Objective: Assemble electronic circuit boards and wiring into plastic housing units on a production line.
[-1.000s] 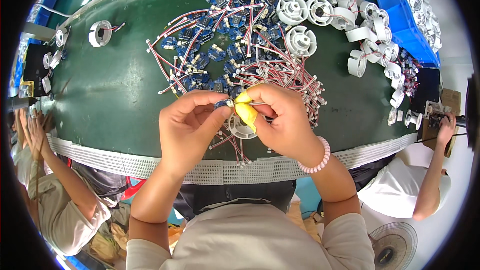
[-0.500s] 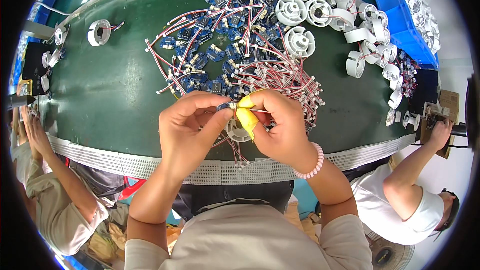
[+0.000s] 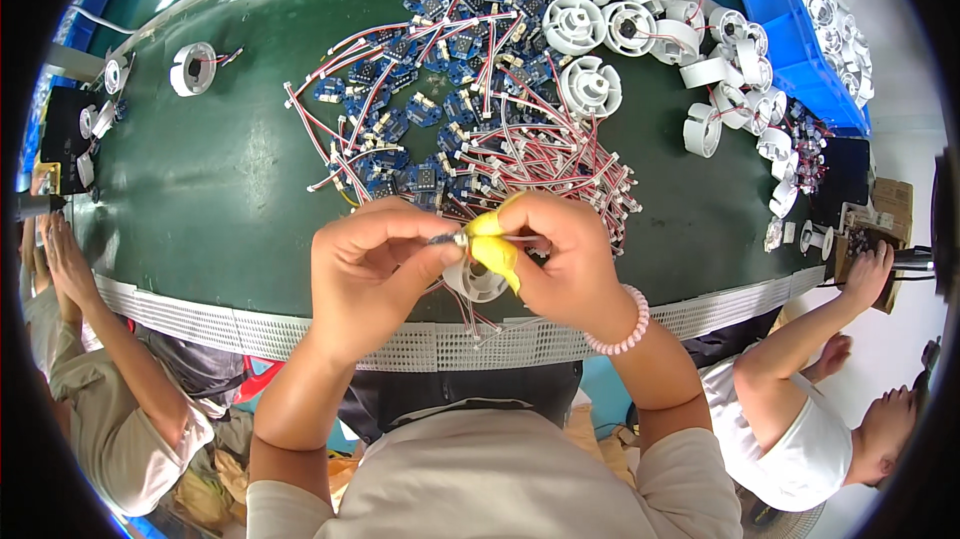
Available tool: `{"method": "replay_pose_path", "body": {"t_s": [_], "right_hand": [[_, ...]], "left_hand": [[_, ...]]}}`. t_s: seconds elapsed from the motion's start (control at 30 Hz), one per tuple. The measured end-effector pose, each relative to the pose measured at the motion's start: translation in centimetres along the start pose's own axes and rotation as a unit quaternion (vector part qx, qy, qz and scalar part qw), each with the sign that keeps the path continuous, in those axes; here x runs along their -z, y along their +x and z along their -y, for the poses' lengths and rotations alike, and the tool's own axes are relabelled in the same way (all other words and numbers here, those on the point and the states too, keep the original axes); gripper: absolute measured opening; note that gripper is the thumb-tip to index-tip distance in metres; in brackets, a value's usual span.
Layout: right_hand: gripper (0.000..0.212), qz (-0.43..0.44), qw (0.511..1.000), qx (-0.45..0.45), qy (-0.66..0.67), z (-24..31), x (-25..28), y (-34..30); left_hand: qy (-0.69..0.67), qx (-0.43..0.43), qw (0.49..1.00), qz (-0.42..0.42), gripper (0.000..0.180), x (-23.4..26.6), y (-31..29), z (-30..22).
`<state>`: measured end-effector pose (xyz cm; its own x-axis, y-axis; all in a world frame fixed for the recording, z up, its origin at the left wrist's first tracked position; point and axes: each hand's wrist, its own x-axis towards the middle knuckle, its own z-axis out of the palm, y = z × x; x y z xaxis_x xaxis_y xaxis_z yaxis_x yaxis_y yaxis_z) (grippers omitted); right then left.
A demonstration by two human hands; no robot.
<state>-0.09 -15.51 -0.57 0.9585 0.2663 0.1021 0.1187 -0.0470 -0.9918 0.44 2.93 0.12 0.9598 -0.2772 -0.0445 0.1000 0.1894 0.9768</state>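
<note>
Between thumb and fingers, my left hand pinches a small blue circuit board. My right hand, with yellow covers on its thumb and index finger, is closed on a cable plug at the board's white connector; the plug itself is mostly hidden by the fingertips. Its cable runs back under the right fingers. On the table just below both hands sits a white round plastic housing, partly covered by them. Beyond the hands lie a heap of red-and-white cables and many blue circuit boards.
White round housings are piled at the back right beside a blue bin. One housing stands alone on the left of the green table. A white perforated strip edges the table. Co-workers' arms show at both sides.
My hands stay together at the board, which has tipped so it shows more edge-on. The co-worker on the right has leaned, and a second hand shows there.
</note>
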Motion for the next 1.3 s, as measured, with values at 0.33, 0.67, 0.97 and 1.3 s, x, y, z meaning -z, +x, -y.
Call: {"method": "replay_pose_path", "body": {"t_s": [0.33,0.67,0.97,1.3], "right_hand": [[0.009,0.053,0.996,0.072,0.000,0.8,1.1,1.2],[0.018,-0.408,0.893,-0.035,-0.187,-3.7,14.1,6.4],[0.016,-0.390,0.894,0.112,-0.189,-4.3,14.0,6.7],[0.017,-0.350,0.905,0.223,-0.092,-5.3,12.6,9.0]], "left_hand": [[-0.004,0.005,0.998,0.061,0.022,1.9,-0.6,-2.0],[0.361,-0.161,0.876,-0.276,0.022,16.4,0.9,-4.5],[0.573,-0.273,0.772,-0.032,0.026,4.2,7.1,-1.7],[0.370,-0.189,0.909,-0.021,0.016,2.4,7.1,-0.2]]}}
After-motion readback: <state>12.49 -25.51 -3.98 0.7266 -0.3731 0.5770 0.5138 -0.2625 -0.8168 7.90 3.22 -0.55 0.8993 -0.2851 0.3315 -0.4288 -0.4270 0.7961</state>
